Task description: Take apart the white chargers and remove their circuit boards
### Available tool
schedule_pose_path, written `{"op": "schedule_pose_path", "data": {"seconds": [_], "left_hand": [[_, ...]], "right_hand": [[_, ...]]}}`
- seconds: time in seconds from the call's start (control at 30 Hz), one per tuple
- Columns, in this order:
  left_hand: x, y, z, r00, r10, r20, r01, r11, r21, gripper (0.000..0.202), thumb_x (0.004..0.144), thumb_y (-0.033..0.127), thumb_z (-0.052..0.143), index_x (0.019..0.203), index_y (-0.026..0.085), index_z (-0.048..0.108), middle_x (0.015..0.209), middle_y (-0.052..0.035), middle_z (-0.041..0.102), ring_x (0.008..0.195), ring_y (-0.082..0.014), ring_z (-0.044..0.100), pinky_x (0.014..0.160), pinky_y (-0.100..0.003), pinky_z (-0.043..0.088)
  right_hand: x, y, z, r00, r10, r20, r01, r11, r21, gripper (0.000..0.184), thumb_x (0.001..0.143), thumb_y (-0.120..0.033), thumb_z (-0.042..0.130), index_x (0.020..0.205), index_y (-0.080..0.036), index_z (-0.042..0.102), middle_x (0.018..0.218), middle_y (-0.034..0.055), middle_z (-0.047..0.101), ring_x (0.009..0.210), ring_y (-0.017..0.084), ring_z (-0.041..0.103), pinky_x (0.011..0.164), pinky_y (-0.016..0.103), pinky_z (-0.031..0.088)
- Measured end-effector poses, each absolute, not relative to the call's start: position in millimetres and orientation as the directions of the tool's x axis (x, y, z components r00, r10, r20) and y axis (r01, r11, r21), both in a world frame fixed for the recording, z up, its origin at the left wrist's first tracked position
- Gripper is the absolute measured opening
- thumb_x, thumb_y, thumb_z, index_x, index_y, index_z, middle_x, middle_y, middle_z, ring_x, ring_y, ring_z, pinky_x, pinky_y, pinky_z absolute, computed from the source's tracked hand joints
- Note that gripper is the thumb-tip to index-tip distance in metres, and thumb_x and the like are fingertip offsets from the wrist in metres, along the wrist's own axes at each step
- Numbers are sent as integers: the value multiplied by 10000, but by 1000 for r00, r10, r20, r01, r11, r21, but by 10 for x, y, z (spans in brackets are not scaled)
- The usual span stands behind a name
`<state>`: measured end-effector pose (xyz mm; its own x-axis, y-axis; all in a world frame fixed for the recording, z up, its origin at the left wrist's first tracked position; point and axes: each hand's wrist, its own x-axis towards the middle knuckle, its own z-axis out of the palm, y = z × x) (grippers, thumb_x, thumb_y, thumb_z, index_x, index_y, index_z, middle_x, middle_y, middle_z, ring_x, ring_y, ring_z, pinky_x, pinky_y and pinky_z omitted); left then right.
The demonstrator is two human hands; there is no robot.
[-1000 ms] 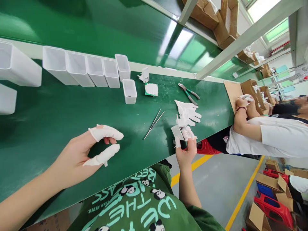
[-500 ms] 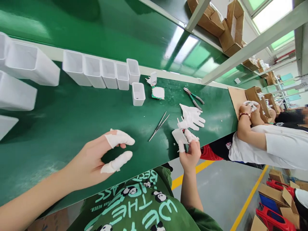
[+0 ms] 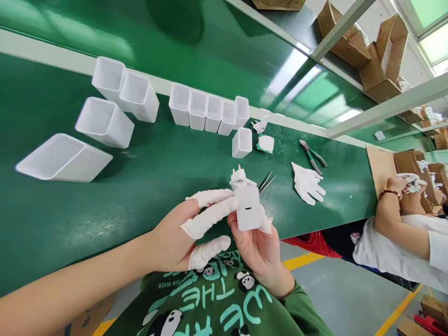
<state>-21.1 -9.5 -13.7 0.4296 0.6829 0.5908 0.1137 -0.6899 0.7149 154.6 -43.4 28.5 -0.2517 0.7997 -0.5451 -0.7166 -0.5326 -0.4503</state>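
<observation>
A white plug-in charger (image 3: 249, 212) with a dark slot in its face and a pronged plug part at its top is held up by my right hand (image 3: 257, 249). Stretched out and apart, the fingers of my left hand (image 3: 175, 238) reach the charger's left side, with white covers on its thumb and fingers; whether they press on it I cannot tell. Tweezers (image 3: 268, 183) lie just behind the charger, partly hidden by it. Farther back are an upright white casing (image 3: 241, 143), a green-edged circuit board with a white cover (image 3: 266, 143) and a loose white plug piece (image 3: 260, 124).
A white glove (image 3: 308, 183) and green-handled pliers (image 3: 313, 157) lie to the right. Several white bins (image 3: 198, 109) line the back edge and left side of the green bench (image 3: 168, 161). A co-worker's arm (image 3: 408, 219) is at the far right, beside cardboard boxes (image 3: 413, 161).
My view has swung left. My right hand has turned the charger upright, slot face towards me, and my left hand has come over to its side. The tweezers are now partly covered.
</observation>
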Motion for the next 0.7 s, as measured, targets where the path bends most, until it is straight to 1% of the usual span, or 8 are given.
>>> {"op": "schedule_pose_path", "data": {"seconds": [0.17, 0.27, 0.37, 0.5, 0.63, 0.67, 0.7], "left_hand": [[-227, -65, -89, 448, 650, 614, 120, -724, 679, 673, 1002, 256, 540, 1622, 186, 289, 1340, -184, 582, 1222, -283, 637, 1022, -392, 594], [-221, -54, -89, 441, 649, 620, 117, -727, 677, 687, 990, 240, 556, 1623, 196, 291, 1322, -178, 589, 1205, -283, 641, 1005, -394, 604], [-212, -66, -106, 419, 661, 623, 111, -718, 687, 668, 996, 235, 550, 1618, 217, 306, 1310, -164, 606, 1191, -270, 650, 998, -392, 606], [-207, -95, -134, 416, 671, 614, 89, -702, 706, 655, 998, 222, 545, 1612, 234, 317, 1335, -158, 614, 1200, -270, 651, 1004, -402, 599], [-197, -98, -148, 427, 663, 614, 50, -696, 717, 660, 997, 214, 549, 1612, 234, 313, 1352, -163, 602, 1202, -280, 643, 994, -416, 595], [-198, -98, -147, 427, 659, 619, 43, -699, 714, 655, 1001, 214, 543, 1613, 235, 310, 1350, -158, 599, 1201, -275, 639, 990, -409, 594], [-203, -99, -146, 430, 655, 622, 46, -704, 709, 650, 1006, 214, 537, 1614, 239, 308, 1347, -152, 595, 1203, -270, 634, 991, -400, 590]], "right_hand": [[1526, -435, 313, -253, 793, -554, -698, -546, -463, 363, 722, -499, 879, 1028, -335, 772, 1013, -87, 798, 906, 110, 755, 882, 187, 625], [1523, -428, 307, -286, 805, -519, -727, -536, -430, 345, 719, -454, 899, 1014, -325, 775, 991, -101, 802, 908, 91, 762, 873, 149, 618], [1533, -433, 289, -299, 805, -513, -727, -540, -424, 358, 722, -454, 900, 1027, -311, 776, 990, -79, 800, 894, 94, 760, 869, 149, 615], [1534, -455, 286, -256, 802, -540, -695, -541, -473, 390, 737, -517, 867, 1059, -322, 768, 1016, -36, 790, 826, 140, 746, 849, 252, 647], [1473, -457, 293, -257, 840, -478, -716, -498, -489, 301, 749, -498, 866, 972, -317, 775, 1033, -42, 791, 790, 124, 743, 804, 228, 644], [1465, -456, 290, -251, 848, -467, -700, -492, -518, 307, 756, -515, 856, 964, -305, 775, 1026, -31, 791, 780, 126, 741, 792, 234, 645], [1474, -458, 282, -210, 863, -460, -661, -472, -584, 324, 770, -537, 837, 966, -287, 774, 1006, -11, 790, 764, 135, 736, 774, 257, 650]]}}
